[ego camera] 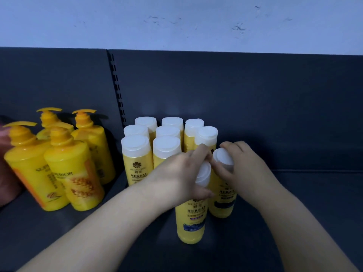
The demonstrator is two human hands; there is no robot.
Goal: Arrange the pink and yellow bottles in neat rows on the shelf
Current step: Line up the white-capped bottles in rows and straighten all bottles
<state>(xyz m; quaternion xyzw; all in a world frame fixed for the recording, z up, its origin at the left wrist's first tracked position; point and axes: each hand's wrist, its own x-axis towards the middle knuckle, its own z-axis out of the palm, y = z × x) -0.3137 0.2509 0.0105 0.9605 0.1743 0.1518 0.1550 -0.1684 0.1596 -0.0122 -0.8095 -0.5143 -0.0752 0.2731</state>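
Note:
Several yellow bottles with white caps point(167, 134) stand in rows at the back of the dark shelf point(304, 203). My left hand point(182, 173) grips the neck of one more yellow bottle point(191, 222) standing nearest to me. My right hand point(241, 163) holds the cap of a second yellow bottle point(223, 201) just right of it. Both bottles stand upright and close together, in front of the rows. At the far left edge a pink object point(7, 185) is barely visible behind the pump bottles.
Several larger yellow pump bottles point(64, 169) stand grouped on the left shelf section. A slotted upright post point(117, 87) divides the dark back panel. The shelf surface stretches to the right of my hands.

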